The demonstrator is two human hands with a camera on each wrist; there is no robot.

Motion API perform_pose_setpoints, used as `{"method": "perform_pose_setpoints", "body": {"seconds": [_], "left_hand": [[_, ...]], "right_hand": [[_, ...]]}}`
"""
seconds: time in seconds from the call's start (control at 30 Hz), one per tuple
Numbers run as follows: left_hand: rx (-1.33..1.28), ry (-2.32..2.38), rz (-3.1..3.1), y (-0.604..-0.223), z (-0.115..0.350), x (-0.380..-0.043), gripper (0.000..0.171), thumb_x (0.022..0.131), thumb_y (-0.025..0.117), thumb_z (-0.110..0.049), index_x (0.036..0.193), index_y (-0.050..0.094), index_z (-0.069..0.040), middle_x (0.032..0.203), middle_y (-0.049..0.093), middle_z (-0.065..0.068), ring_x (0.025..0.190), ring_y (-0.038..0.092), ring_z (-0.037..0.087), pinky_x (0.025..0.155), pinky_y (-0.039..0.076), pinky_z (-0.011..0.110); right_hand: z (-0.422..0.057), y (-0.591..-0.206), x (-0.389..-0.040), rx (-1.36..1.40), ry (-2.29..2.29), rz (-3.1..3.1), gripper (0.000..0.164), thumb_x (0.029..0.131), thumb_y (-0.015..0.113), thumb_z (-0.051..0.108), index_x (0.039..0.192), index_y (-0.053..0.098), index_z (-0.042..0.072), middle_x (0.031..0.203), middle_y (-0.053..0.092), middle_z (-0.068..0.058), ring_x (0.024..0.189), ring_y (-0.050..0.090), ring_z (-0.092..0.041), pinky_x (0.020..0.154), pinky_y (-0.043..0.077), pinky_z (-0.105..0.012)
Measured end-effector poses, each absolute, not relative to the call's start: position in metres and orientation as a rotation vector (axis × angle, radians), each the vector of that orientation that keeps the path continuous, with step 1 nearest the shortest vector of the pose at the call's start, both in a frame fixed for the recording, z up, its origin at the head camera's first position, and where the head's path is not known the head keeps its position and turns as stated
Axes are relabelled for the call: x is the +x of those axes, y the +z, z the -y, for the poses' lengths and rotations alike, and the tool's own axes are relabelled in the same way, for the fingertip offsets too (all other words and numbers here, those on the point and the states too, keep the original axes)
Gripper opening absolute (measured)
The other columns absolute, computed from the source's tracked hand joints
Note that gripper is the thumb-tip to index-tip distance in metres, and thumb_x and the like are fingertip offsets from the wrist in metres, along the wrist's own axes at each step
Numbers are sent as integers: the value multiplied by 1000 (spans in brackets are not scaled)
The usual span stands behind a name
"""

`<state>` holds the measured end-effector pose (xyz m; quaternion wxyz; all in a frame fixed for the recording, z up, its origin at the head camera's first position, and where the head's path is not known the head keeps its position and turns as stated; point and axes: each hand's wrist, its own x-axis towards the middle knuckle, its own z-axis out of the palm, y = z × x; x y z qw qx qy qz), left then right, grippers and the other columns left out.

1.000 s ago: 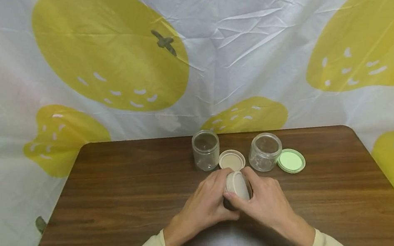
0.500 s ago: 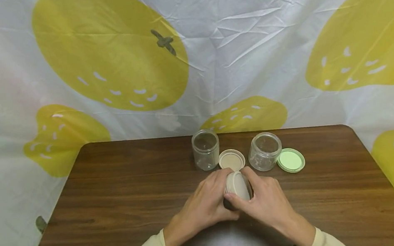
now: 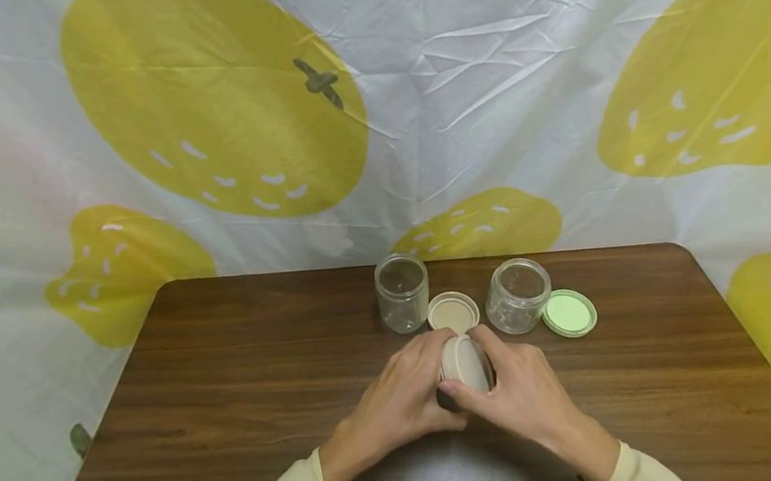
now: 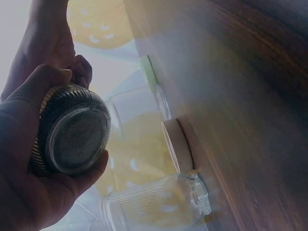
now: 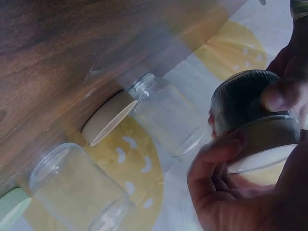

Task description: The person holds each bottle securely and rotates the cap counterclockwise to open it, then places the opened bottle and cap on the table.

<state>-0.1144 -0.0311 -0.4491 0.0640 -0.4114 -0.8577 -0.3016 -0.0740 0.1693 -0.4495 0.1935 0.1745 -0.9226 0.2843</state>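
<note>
A ribbed glass jar with dark contents is held up above the table, tilted, its base facing the left wrist camera. Around its body curls my left hand, thumb on one side and fingers on the other. A beige lid sits on the jar's mouth. My right hand grips this lid by its rim between thumb and fingers, as the right wrist view also shows. Just beyond the hands, another beige lid lies on the table.
A taller clear jar and a shorter clear jar stand lidless near the back edge of the wooden table. Beside the shorter one lies a green lid. A fruit-print curtain hangs behind the table.
</note>
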Motion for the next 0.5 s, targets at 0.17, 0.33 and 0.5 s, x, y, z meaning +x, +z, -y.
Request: {"method": "perform_pose_setpoints", "body": {"seconds": [0.17,0.33,0.5], "left_hand": [[-1297,-1090,2645,-446,37,-115,94,57,99,-26,139,55,-14,118,71,-2,100,66,10,88,57,25],[-1292,-1053,2606,-443,37,-113,91,59,98,-27,137,55,-12,116,71,-2,99,67,10,88,58,25],[-1294,-1039,2616,-443,37,-112,88,59,98,-28,135,56,-12,114,71,-2,97,67,10,86,57,23]], "right_hand": [[-171,-448,-71,643,743,2504,63,80,83,58,121,63,15,81,65,7,66,56,-3,54,42,-17],[-172,-444,-72,665,707,2504,66,81,81,60,124,62,14,80,63,7,64,54,-3,54,41,-16],[-174,-445,-72,681,690,2530,68,81,81,61,126,60,14,82,63,8,65,53,-1,54,40,-15]]}}
